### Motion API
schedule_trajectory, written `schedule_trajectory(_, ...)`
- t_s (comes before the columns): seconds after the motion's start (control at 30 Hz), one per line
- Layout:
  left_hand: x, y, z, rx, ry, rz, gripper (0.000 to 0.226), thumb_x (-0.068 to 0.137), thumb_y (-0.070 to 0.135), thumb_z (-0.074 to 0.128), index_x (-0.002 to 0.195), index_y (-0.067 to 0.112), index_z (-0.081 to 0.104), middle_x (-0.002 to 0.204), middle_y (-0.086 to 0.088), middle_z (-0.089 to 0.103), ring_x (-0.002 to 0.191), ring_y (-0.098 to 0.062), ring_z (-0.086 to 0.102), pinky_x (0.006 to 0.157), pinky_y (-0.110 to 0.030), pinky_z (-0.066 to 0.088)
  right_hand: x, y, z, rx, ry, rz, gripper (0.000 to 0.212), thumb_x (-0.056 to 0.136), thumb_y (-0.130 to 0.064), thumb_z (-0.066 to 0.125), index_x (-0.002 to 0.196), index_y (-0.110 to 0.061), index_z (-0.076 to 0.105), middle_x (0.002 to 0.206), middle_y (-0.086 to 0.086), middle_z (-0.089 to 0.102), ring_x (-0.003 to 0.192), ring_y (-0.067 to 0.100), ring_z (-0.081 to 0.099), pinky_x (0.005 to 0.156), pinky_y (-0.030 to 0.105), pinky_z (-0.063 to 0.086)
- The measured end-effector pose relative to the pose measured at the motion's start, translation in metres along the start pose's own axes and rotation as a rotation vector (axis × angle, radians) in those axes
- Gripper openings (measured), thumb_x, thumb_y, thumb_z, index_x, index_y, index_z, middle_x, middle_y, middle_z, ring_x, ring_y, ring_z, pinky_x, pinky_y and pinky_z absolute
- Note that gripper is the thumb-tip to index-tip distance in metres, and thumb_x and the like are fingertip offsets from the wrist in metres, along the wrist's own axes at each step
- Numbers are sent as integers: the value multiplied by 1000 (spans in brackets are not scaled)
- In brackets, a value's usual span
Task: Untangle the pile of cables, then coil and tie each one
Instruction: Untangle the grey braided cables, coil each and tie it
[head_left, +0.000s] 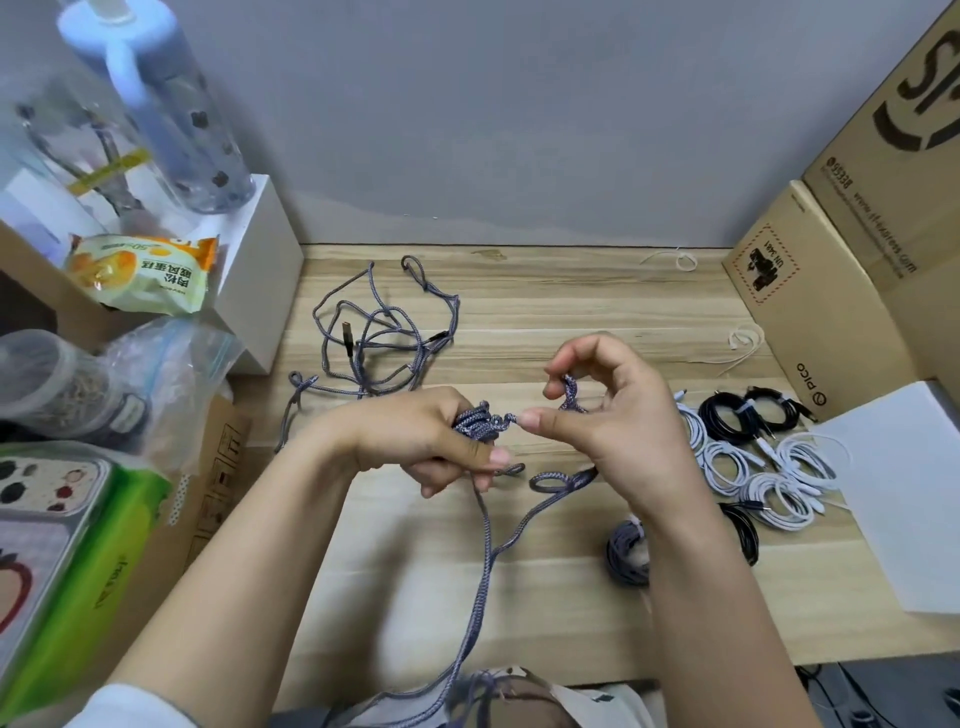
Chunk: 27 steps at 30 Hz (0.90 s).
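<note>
Both hands worked one grey braided cable (485, 525) just above the surface (571, 322). Our left hand (441, 441) gripped a bunch of finished turns, fingers curled round them, the thumb pressed across the front. Our right hand (608, 410) pinched the next loop between thumb and forefinger, the other fingers curled loosely behind. From under the hands the free length ran down toward our lap, one small loop lying flat on the wood below the right hand.

We judged the job well past halfway. To the right of our right hand lay finished bundles: white coiled cables (769, 478), black coiled cables (748, 413), and a grey coil (628, 553) partly hidden under that wrist. Beyond the left hand a loose grey tangle (379, 338) waited, knotted in places, a dark plug showing among its strands. So the cable in hand wanted finishing and tying, and the tangle remained. Pale wire ties (743, 340) lay beyond the right hand.

Grey cables looked woven and matte; the white and black ones looked smooth. Pale wood grain ran across the surface.
</note>
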<state>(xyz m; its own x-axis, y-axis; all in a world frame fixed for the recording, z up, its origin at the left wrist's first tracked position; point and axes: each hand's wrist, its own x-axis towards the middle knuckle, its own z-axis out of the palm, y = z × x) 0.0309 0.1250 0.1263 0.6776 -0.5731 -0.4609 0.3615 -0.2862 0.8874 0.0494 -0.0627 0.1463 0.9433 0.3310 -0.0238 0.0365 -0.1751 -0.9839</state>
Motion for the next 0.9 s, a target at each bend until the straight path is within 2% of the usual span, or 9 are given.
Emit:
schedule_trajectory(0.07, -5, -1, -4, -100, -85, 20, 28, 81, 32, 64, 59, 16, 63, 32, 5, 29, 31, -8, 20, 46, -20, 39, 3, -1, -1, -57, -15, -42, 44, 56, 3, 84, 77, -25, 56, 69, -16, 59, 71, 3, 53, 70, 29, 47)
schedule_trajectory(0.2, -12, -5, -10, -374, -359, 240, 28, 83, 42, 66, 67, 19, 65, 36, 9, 30, 32, -5, 24, 48, -17, 41, 7, 4, -2, -94, -117, 11, 40, 61, -1, 83, 77, -32, 64, 69, -12, 56, 49, 0, 44, 52, 18, 39)
schedule_trajectory(0.27, -11, -4, -9, -498, -472, 362, 25, 90, 35, 58, 74, 16, 64, 39, 8, 31, 33, -10, 18, 51, -17, 43, 12, 18, 2, -299, -71, -13, 40, 67, -5, 81, 70, -42, 64, 62, -18, 54, 48, 1, 41, 55, 21, 35)
schedule_trajectory(0.37, -2, 4, 1, -610, -565, 486, 26, 97, 29, 48, 84, 13, 63, 39, 7, 24, 35, -11, 16, 56, -19, 44, 14, 33, 15, -462, -115, -21, 24, 71, -8, 77, 66, -29, 64, 53, -14, 48, 53, 2, 39, 59, 27, 32)
schedule_trajectory(0.5, 3, 5, 11, -922, -602, 557, 34, 101, 29, 38, 90, 5, 59, 41, 6, 20, 39, -11, 16, 62, -24, 42, 17, 37, 12, -375, -231, 110, 36, 65, -5, 79, 58, -34, 59, 52, -13, 48, 54, 3, 41, 60, 27, 34)
schedule_trajectory(0.63, 4, 9, 13, -1281, -473, 560, 34, 99, 26, 43, 85, -2, 55, 42, 6, 18, 40, -11, 14, 60, -29, 36, 16, 32, 11, -206, -340, 195, 29, 62, -1, 83, 64, -20, 61, 53, -13, 50, 55, 3, 44, 59, 23, 38)
schedule_trajectory(0.73, 3, 9, 7, -1387, -378, 530, 35, 99, 27, 43, 83, -2, 54, 43, 6, 19, 40, -10, 13, 60, -29, 34, 7, 30, 8, 294, -448, 269, 33, 56, 10, 79, 68, -9, 55, 58, -3, 56, 53, 7, 55, 58, 19, 51)
schedule_trajectory(0.8, 5, 11, 7, -1365, -287, 482, 37, 97, 31, 46, 80, 0, 57, 42, 3, 22, 38, -13, 17, 59, -28, 38, 5, 33, 5, 563, -324, 265, 48, 43, -1, 88, 77, -8, 55, 61, -2, 59, 51, 10, 57, 55, 24, 54)
schedule_trajectory(0.9, 6, 10, 4, -1086, 245, 267, 44, 78, 51, 50, 52, 16, 56, 30, 7, 20, 24, -9, 18, 39, -19, 35, 7, 32, -1, 547, -133, 192, 45, 52, -15, 87, 86, -11, 58, 60, -7, 57, 38, 5, 42, 40, 17, 39)
